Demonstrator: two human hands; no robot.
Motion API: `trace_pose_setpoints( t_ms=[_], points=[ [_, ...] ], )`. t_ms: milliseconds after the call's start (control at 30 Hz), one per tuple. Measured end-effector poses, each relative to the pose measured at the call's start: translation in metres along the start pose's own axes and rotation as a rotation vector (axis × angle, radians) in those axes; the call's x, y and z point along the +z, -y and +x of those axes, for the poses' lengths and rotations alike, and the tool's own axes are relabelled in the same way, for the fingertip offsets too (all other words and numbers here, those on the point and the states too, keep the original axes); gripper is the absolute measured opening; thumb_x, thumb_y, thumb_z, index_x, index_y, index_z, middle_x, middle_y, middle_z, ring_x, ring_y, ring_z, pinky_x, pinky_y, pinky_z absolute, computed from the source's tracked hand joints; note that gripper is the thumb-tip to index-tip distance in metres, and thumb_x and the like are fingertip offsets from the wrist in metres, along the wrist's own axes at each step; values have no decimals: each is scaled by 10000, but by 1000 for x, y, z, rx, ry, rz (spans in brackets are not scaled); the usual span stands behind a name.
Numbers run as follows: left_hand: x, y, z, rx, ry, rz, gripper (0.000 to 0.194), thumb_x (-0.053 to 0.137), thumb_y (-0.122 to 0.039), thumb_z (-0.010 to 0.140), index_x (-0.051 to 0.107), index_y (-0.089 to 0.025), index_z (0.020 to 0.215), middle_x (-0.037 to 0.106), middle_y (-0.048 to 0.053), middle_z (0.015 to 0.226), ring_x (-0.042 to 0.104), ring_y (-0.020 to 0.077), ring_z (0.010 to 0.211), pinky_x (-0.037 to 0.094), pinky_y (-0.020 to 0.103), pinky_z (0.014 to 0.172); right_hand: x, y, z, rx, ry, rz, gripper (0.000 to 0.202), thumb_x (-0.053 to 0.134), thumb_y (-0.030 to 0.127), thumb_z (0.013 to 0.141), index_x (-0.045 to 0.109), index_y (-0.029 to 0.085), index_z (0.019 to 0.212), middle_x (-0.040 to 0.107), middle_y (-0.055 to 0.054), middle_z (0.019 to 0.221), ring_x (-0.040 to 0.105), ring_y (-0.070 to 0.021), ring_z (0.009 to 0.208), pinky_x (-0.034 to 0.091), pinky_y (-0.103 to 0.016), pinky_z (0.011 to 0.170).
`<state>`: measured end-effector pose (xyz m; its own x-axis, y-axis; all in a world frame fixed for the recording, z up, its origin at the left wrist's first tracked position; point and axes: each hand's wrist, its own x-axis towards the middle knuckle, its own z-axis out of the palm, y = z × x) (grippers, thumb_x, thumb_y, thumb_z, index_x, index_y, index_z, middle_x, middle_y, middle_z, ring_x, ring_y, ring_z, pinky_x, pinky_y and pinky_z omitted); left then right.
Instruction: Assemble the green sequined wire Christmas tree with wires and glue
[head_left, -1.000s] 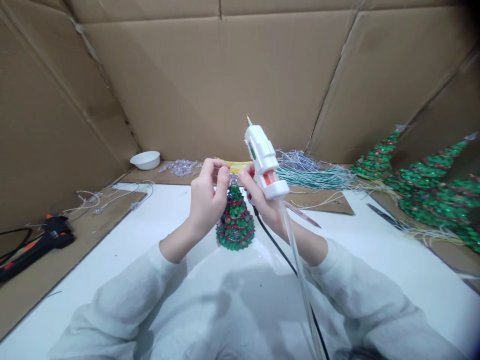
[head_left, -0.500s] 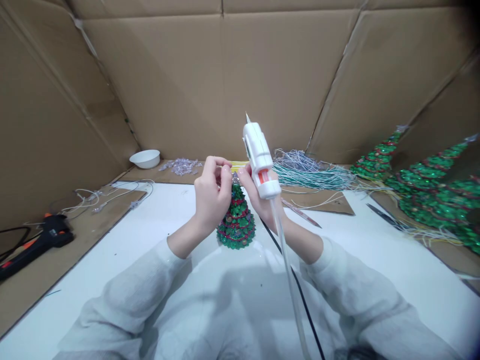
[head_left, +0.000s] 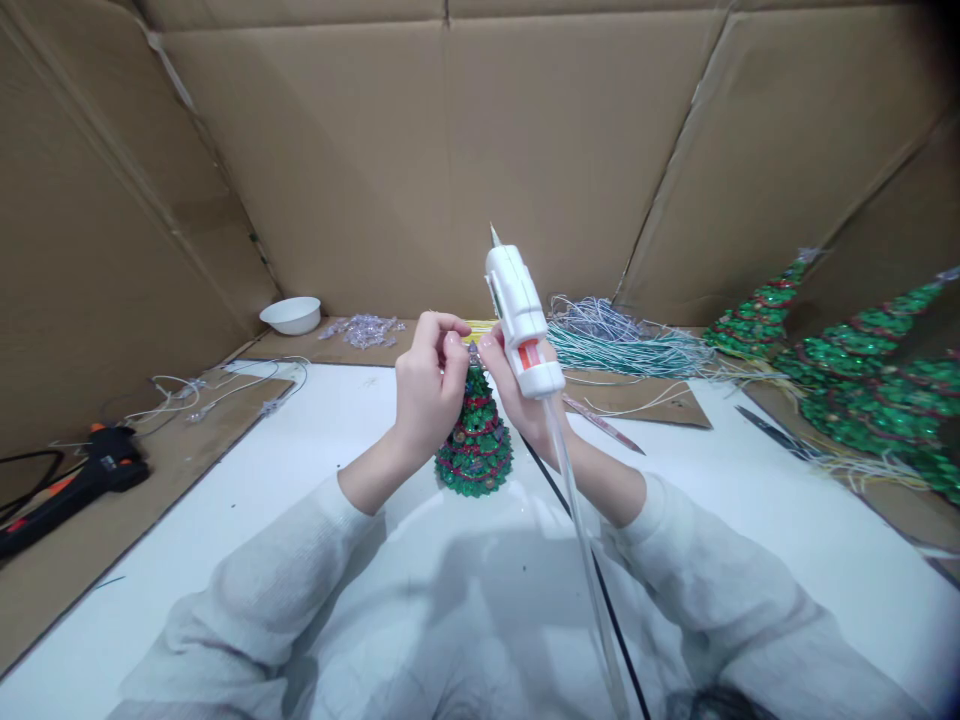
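Note:
A small green beaded Christmas tree (head_left: 474, 455) with red garland stands upright on the white table in front of me. Both hands are at its top, where a clear purplish ornament (head_left: 472, 352) shows between them. My left hand (head_left: 431, 378) has its fingers curled and pinched beside the treetop; what they hold, if anything, is hidden. My right hand (head_left: 517, 400) is closed around a white glue gun (head_left: 517, 310), its nozzle pointing up and away. A long clear glue stick (head_left: 581, 540) trails from its back end, and my right fingertips are close to the treetop.
Finished-looking trees (head_left: 862, 350) stand at right near tweezers (head_left: 776, 432). Wire bundles (head_left: 622, 345), clear stars (head_left: 364, 330) and a white bowl (head_left: 290, 315) line the back. A black glue gun (head_left: 97, 475) lies at left. A black cord (head_left: 600, 570) crosses the table. Cardboard walls surround it.
Almost nothing differs. Both hands stay at the treetop with the glue gun in the right one; the whole view has shifted very slightly.

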<state>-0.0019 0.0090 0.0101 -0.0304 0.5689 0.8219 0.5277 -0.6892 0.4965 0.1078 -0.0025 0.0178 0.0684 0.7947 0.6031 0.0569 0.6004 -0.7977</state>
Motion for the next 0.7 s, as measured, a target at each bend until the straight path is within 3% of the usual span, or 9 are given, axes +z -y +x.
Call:
trace_pose_setpoints(
  t_ms=[367,700],
  points=[
    [2,4,-1,47,52,-64,165,325,-167,926,485,-195,954,574,11,832,440,92,538,373,224,554,3,-12,-1,-72,18,66,187,532,338,833,422,228,730,422,32,698,426,-125,616,416,-287,632],
    [4,4,-3,-9,43,-77,157,298,-212,942,452,-203,973,571,21,863,483,99,560,389,245,576,3,-7,-2,-41,-7,100,186,538,364,830,455,217,750,437,36,695,416,-110,602,416,-276,610]
  ],
)
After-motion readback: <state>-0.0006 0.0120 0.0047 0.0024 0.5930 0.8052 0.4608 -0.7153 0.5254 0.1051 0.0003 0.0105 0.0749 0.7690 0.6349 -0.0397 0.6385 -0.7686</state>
